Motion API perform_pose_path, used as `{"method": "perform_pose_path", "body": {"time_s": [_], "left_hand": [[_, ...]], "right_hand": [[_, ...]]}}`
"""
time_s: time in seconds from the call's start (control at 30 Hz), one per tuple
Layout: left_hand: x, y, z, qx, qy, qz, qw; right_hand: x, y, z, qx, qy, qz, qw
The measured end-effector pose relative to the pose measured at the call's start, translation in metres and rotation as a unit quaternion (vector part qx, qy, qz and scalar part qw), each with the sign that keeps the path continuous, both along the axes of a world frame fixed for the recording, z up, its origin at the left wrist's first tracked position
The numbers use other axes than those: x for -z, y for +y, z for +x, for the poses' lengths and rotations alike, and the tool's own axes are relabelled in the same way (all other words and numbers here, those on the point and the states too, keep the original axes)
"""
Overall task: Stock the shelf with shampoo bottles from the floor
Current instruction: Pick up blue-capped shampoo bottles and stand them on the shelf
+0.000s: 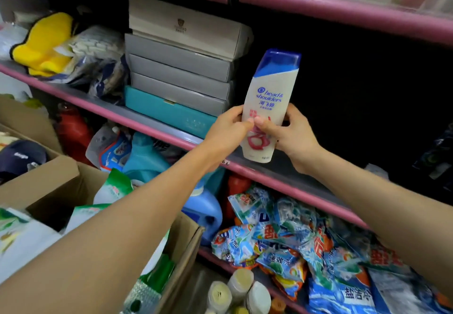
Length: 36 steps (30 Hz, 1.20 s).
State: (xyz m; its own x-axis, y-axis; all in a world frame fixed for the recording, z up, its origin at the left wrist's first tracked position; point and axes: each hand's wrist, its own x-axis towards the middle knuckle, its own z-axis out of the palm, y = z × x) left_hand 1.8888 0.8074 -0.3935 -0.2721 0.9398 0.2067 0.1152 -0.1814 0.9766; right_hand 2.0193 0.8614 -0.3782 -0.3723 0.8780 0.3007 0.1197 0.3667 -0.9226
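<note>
White plastic shampoo bottle with blue cap (268, 107) upright at pink-edged shelf (157, 129) front, beside stacked grey boxes (179, 78) | we see left hand (228, 129) and right hand (291, 134) both gripping its lower half

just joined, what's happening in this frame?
A person is stocking a pink-edged shelf. Both hands grip one white shampoo bottle with a blue cap: the left hand on its left side, the right hand on its right. The bottle is upright at the shelf's front edge, beside a stack of flat boxes. Whether its base rests on the shelf yet is unclear.
</note>
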Motion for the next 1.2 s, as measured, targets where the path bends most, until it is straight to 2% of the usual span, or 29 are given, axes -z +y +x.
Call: {"method": "perform_pose_path", "body": {"time_s": [0.27,0.5,1.2], "left_hand": [[0.017,0.015,-0.012,-0.005,0.002,-0.004,1.000],[0.032,0.013,-0.011,-0.016,-0.024,-0.019,0.999],[0.030,0.012,-0.010,-0.019,-0.030,-0.036,0.999]], "right_hand": [[0.035,0.021,-0.011,0.013,0.009,-0.006,1.000],[0.066,0.020,0.000,0.047,-0.092,0.000,0.995],[0.066,0.017,-0.005,0.074,-0.094,-0.003,0.993]]}}
